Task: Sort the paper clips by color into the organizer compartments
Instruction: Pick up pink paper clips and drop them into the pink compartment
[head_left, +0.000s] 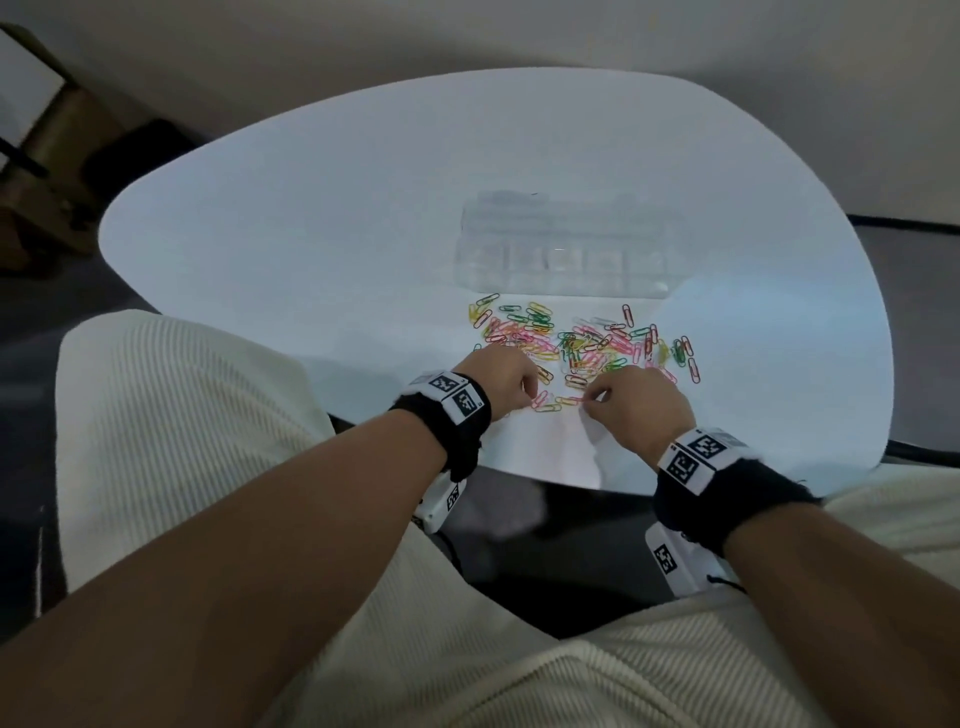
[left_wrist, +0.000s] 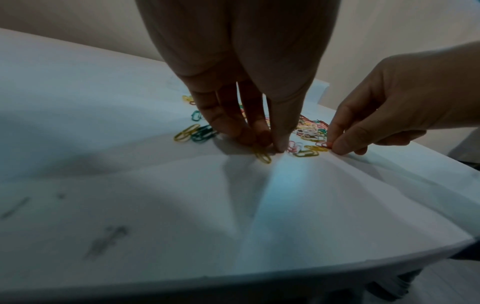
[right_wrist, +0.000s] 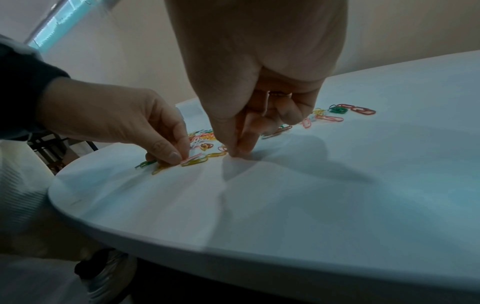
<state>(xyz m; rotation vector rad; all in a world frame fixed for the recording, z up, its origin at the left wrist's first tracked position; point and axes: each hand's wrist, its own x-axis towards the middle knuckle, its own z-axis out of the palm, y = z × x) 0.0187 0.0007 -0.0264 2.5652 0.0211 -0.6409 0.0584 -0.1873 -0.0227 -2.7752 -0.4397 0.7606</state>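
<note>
A heap of coloured paper clips (head_left: 582, 343) lies on a white sheet on the white table (head_left: 311, 234). Behind it stands the clear organizer (head_left: 566, 249); its compartments look bare. My left hand (head_left: 530, 396) is at the heap's near edge, thumb and fingers pinched down on a pink clip (right_wrist: 191, 158), with a yellow clip (left_wrist: 262, 157) just below the fingertips. My right hand (head_left: 592, 397), close beside it, pinches the end of a red clip (left_wrist: 327, 145) that lies flat on the sheet. Both sets of fingertips touch the surface.
The sheet of paper (head_left: 550, 447) under the clips is creased and reaches the table's near edge (head_left: 519, 475). A few stray clips (head_left: 693, 369) lie to the right of the heap. My lap in pale ribbed cloth is below the edge.
</note>
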